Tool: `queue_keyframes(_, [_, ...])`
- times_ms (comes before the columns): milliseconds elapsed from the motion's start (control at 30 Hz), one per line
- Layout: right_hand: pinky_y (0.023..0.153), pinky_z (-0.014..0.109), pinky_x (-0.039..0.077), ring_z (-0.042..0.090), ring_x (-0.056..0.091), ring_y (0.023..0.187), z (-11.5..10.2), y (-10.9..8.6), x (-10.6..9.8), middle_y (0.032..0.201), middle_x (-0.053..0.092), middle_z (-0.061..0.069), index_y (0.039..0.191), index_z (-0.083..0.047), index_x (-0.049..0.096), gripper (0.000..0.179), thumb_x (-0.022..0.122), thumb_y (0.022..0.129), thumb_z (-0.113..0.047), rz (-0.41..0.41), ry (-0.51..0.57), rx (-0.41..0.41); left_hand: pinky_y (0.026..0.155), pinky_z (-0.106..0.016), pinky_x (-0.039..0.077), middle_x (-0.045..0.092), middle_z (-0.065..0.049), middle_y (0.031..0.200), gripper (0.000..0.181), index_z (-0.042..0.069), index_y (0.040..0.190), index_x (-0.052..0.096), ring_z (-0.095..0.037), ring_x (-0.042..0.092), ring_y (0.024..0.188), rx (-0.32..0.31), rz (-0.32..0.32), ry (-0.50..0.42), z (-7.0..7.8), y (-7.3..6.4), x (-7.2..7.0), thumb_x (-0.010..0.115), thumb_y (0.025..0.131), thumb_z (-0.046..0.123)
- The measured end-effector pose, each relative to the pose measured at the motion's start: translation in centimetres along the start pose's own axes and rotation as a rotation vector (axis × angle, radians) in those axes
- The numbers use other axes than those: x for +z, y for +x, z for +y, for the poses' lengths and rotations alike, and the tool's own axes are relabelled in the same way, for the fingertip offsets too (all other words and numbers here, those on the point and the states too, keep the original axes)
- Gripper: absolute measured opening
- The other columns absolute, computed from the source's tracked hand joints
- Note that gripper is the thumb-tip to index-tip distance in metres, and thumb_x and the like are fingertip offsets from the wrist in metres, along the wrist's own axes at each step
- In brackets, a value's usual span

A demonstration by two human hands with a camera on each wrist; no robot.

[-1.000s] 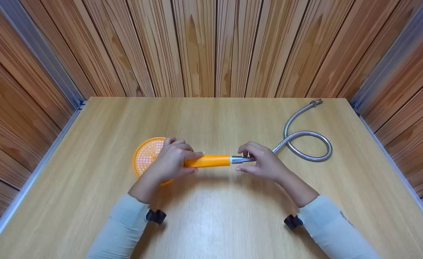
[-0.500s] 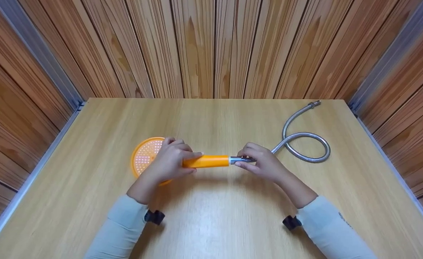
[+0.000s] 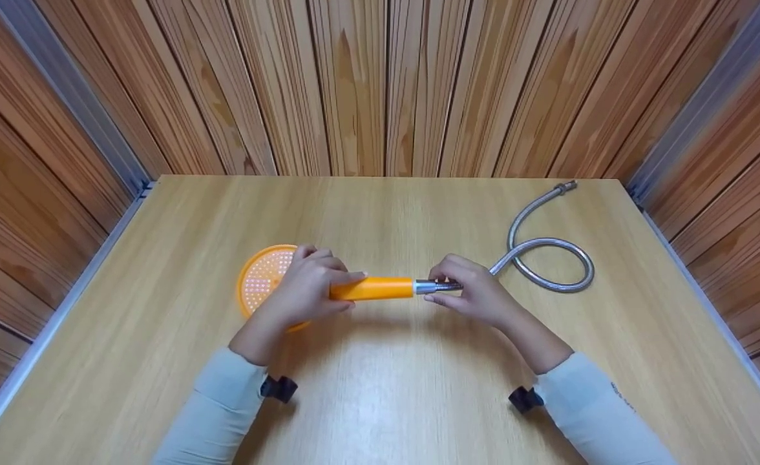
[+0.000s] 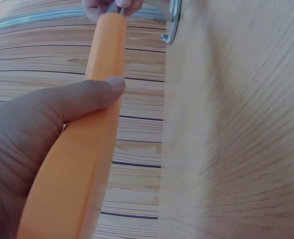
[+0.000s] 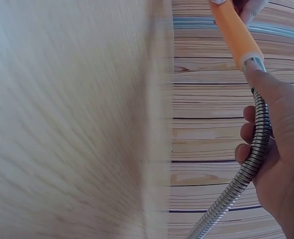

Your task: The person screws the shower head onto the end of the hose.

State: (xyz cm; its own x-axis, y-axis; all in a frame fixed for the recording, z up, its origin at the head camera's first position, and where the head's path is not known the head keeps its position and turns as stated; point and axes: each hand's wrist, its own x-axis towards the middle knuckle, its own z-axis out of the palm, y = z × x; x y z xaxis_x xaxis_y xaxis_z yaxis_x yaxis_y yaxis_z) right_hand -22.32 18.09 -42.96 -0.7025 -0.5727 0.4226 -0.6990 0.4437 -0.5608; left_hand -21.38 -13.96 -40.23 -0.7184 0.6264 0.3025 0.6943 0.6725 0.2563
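Note:
An orange shower head point(image 3: 380, 288) lies across the middle of the head view, its round perforated face to the left. My left hand point(image 3: 312, 284) grips it where the handle meets the face, hiding part of both. In the left wrist view the thumb point(image 4: 97, 97) lies over the orange handle. At the handle's right end sits the silver nut of a metal shower hose point(image 3: 551, 242). My right hand point(image 3: 474, 290) holds the hose there; in the right wrist view its thumb point(image 5: 266, 84) presses on the nut and the other fingers curl round the ribbed hose.
The hose loops once on the wooden table point(image 3: 380, 394), and its free end fitting point(image 3: 566, 186) lies near the back right edge. Wood-panelled walls point(image 3: 357, 87) stand behind and at both sides. A small black device hangs under each sleeve cuff.
The right thumb closed onto the nut half a second ago and has now shifted slightly away to the right. The left hand and shower head stay nearly still.

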Motion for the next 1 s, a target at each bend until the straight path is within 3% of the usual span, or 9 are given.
queue_keyframes(200, [0.076,0.027,0.052,0.010,0.056,0.083,-0.12,0.09,0.06,0.094,0.058,-0.007,0.103,-0.012,0.070,0.023,0.073,0.088,-0.030,-0.008,0.001,0.026,0.095,-0.046,0.026,0.069,0.003,0.096,0.045,0.023,0.122,0.071,-0.017,0.050,0.093,-0.016,-0.004,0.002,0.00,-0.02,-0.11,0.081,0.080,0.036])
queue_keyframes(400, [0.074,0.028,0.051,0.011,0.054,0.083,-0.24,0.23,0.20,0.095,0.058,-0.005,0.108,-0.011,0.064,0.035,0.080,0.082,-0.028,-0.001,-0.014,0.020,0.093,-0.045,0.026,0.069,0.003,0.094,0.045,0.024,0.120,0.072,-0.016,0.050,0.092,-0.026,-0.001,0.013,0.00,0.06,-0.09,0.083,0.078,0.036])
queue_keyframes(567, [0.078,0.027,0.053,0.010,0.057,0.085,-0.33,0.33,0.19,0.095,0.058,-0.006,0.103,-0.013,0.064,0.025,0.078,0.084,-0.022,-0.015,0.011,0.020,0.092,-0.043,0.024,0.068,0.005,0.093,0.045,0.025,0.120,0.072,-0.014,0.049,0.091,-0.049,-0.009,-0.008,0.13,0.05,-0.14,0.082,0.078,0.037])
queue_keyframes(767, [0.080,0.028,0.053,0.009,0.057,0.086,-0.36,0.13,0.15,0.097,0.058,-0.009,0.104,-0.016,0.068,0.022,0.070,0.090,-0.032,-0.040,0.008,0.052,0.094,-0.043,0.024,0.068,0.005,0.094,0.045,0.025,0.120,0.072,-0.014,0.049,0.092,-0.048,-0.016,-0.004,0.25,0.06,-0.18,0.082,0.078,0.037])
queue_keyframes(1000, [0.074,0.028,0.051,0.011,0.054,0.083,-0.27,0.10,0.11,0.096,0.057,-0.007,0.105,-0.017,0.060,0.032,0.077,0.084,-0.033,-0.034,-0.002,0.060,0.092,-0.043,0.025,0.068,0.005,0.094,0.046,0.024,0.121,0.071,-0.015,0.049,0.091,-0.028,-0.012,0.012,0.27,0.14,-0.11,0.082,0.078,0.037])
